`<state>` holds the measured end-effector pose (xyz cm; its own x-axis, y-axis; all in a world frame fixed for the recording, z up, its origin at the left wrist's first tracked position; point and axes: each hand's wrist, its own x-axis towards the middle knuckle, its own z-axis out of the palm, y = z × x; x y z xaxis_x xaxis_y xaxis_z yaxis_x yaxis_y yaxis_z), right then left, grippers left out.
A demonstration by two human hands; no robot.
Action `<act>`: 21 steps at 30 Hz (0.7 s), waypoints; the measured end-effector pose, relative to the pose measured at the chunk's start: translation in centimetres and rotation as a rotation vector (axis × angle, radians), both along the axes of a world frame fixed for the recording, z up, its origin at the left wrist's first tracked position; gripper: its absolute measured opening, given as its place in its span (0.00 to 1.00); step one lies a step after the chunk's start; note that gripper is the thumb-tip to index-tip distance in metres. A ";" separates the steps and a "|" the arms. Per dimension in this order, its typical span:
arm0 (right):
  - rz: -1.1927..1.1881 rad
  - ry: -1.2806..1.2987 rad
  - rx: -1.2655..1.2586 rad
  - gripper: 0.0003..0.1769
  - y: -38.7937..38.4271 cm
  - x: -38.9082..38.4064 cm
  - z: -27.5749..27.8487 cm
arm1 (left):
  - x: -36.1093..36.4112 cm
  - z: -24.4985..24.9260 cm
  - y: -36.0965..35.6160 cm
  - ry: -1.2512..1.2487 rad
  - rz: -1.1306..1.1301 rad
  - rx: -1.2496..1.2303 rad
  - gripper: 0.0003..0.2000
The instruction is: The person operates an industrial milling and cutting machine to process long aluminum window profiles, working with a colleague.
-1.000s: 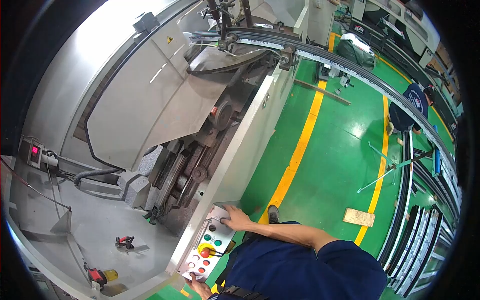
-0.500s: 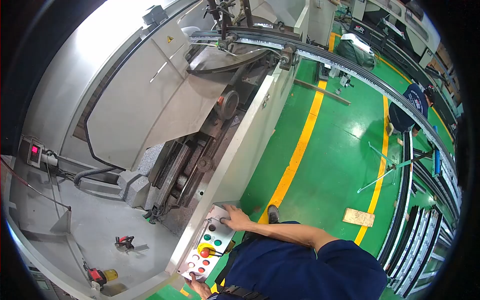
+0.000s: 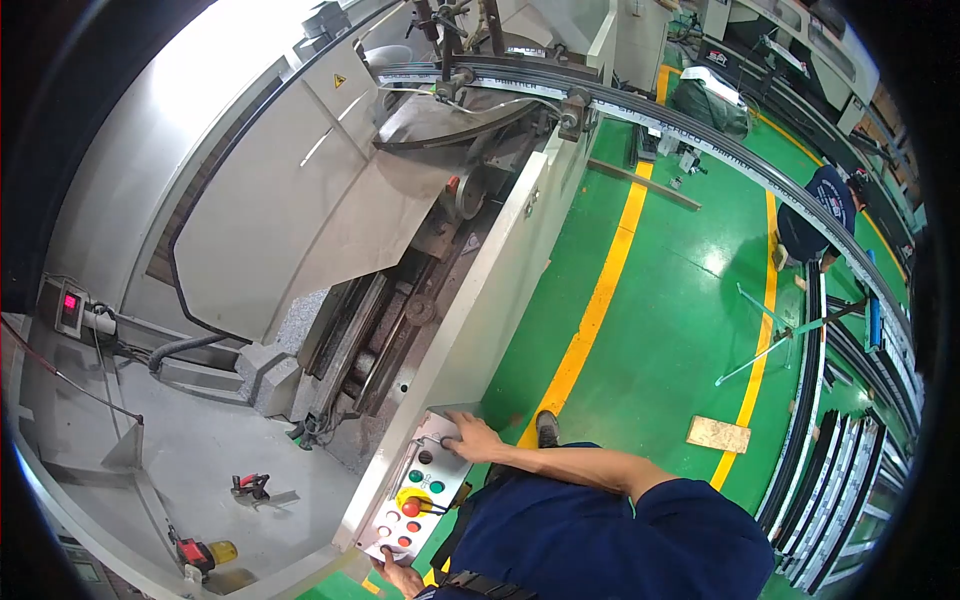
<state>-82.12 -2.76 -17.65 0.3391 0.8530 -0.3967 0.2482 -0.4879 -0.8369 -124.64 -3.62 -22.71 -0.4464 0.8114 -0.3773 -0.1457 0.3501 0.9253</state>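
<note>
A metal control box (image 3: 398,503) with several coloured buttons and a red knob on a yellow disc (image 3: 411,507) is fixed along the rim of a large grey machine. My right hand (image 3: 472,437) lies at its upper end, fingers and thumb apart, fingertips touching the panel face and far edge near a dark round button (image 3: 425,457). At the lower end, my left hand (image 3: 402,577) closes around the box's corner, with its thumb on the edge; its other fingers are mostly hidden.
Inside the machine are a pale guard (image 3: 290,200), a handwheel (image 3: 470,192) and rails. A long dark profile (image 3: 680,125) crosses the machine's top. Another person (image 3: 815,215) bends beyond the yellow floor line. A wooden board (image 3: 718,435) and stacked metal profiles (image 3: 835,490) lie right.
The handwheel and the carriage parts inside the machine have shifted up and to the right along the rails. Both my hands stay on the control box almost unmoved.
</note>
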 end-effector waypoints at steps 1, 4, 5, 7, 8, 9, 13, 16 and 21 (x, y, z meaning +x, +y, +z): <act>-0.004 0.001 0.004 0.43 0.0 0.0 0.0 | -0.3 -0.3 0.1 -0.003 -0.004 -0.004 0.35; -0.009 0.004 0.009 0.43 -0.1 0.1 0.3 | -0.4 -0.1 0.1 -0.018 -0.035 -0.003 0.37; -0.007 0.003 0.006 0.43 -0.1 0.1 0.4 | -0.3 0.1 0.0 -0.023 -0.049 -0.001 0.37; -0.004 0.005 0.005 0.43 -0.1 0.1 0.4 | -0.2 0.4 0.2 -0.015 -0.015 -0.040 0.37; -0.004 0.008 0.006 0.43 -0.1 0.1 0.4 | -0.1 0.5 0.3 -0.011 0.002 -0.060 0.37; -0.004 0.011 0.007 0.43 -0.1 0.1 0.3 | -0.4 0.3 0.3 0.001 0.007 -0.077 0.37; -0.003 -0.001 0.011 0.42 0.0 0.0 0.1 | -1.2 -0.3 0.4 0.026 0.013 -0.103 0.38; -0.001 0.002 0.009 0.43 -0.1 0.0 0.3 | -1.2 -0.4 0.3 -0.014 -0.003 -0.086 0.37; -0.006 -0.001 0.010 0.43 -0.2 -0.1 0.3 | 0.3 0.8 -0.2 -0.012 -0.029 -0.023 0.35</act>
